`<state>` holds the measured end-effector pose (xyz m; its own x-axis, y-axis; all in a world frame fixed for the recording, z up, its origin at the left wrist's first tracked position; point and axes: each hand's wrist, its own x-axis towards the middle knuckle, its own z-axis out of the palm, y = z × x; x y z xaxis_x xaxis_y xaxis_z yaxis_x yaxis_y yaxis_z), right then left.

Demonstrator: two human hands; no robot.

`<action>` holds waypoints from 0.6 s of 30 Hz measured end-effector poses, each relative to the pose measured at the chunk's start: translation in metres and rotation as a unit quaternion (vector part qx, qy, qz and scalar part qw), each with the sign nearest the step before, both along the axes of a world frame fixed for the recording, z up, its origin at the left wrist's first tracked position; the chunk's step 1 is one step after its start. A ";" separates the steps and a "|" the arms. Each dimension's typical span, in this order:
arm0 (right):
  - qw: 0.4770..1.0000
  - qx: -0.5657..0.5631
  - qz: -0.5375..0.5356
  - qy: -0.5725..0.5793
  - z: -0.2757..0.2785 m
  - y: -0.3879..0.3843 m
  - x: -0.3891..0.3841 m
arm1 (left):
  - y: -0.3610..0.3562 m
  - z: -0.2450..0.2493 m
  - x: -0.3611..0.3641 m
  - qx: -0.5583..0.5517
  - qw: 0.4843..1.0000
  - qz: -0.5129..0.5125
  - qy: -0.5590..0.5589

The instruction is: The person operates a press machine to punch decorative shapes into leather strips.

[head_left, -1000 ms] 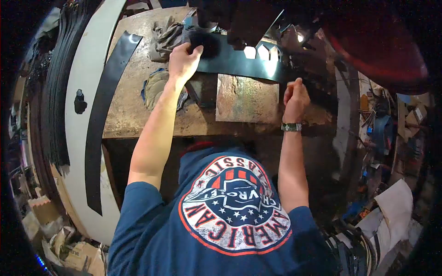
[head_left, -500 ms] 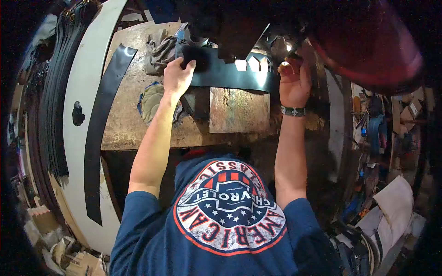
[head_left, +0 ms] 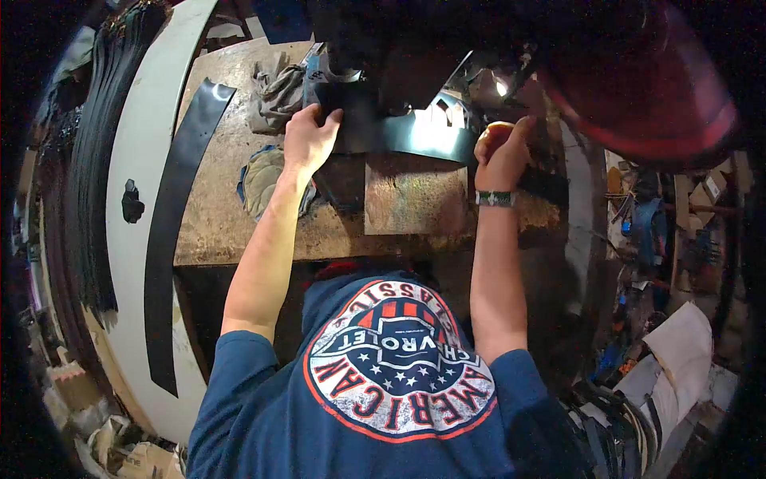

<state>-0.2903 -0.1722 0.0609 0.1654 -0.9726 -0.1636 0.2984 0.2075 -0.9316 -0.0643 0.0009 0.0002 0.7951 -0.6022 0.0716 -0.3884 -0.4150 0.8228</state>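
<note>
Workbench: a worn, scuffed wooden top (head_left: pixel 215 231) in a dim, cluttered workshop; a square plate (head_left: pixel 415 195) lies near its front edge.
Machine: a dark mass (head_left: pixel 375 48) above and beyond the square plate, its details lost in shadow.
Working strip: a dark, smooth strip (head_left: pixel 423 141) just beyond the square plate, partly under the machine, glaring where the light strikes; pale angular shapes along its far edge look like cut-outs.
Left hand: (head_left: pixel 309 140) beyond and left of the square plate, at the strip's shadowed left part, thumb parted from the fingers; whether it pinches or only rests, I cannot tell.
Right hand: (head_left: pixel 503 152) beyond and right of the square plate, beside the strip's right end, fingers curled and thumb raised; contact is unclear.
Spare strip: a long dark strip (head_left: pixel 187 184) well left of the square plate, bowed along its length.
Handling: the working strip is probably light, bendy and slick, likely to sag or skid if held at one end.
Where to hold: best by both ends, flat fingers on the solid band, away from the cut-outs, which may tear or crease.
</note>
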 end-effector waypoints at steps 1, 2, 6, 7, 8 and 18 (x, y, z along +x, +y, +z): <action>0.998 -0.024 0.032 0.046 0.001 0.008 -0.004 | 0.000 0.001 0.000 -0.002 1.000 -0.005 0.005; 0.993 -0.047 0.064 0.093 0.000 0.019 -0.011 | -0.001 0.000 0.001 0.012 0.999 -0.010 -0.029; 0.969 -0.037 0.176 0.172 0.002 0.089 -0.041 | 0.013 0.014 -0.003 0.072 0.995 -0.054 -0.044; 0.962 -0.005 0.210 0.172 0.004 0.108 -0.048 | 0.021 0.015 -0.007 0.039 0.996 -0.078 0.032; 0.952 0.067 0.239 0.179 0.005 0.122 -0.051 | 0.031 0.017 -0.013 0.007 0.989 -0.104 0.107; 0.989 0.119 0.082 0.015 -0.010 0.170 -0.073 | 0.109 0.062 -0.020 0.102 0.740 -0.610 0.264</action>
<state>-0.3632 -0.0025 0.0509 0.3101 -0.8663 -0.3918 0.2144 0.4652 -0.8589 -0.0842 0.1096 0.0621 -0.4648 -0.8503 -0.2470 -0.2230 -0.1575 0.9620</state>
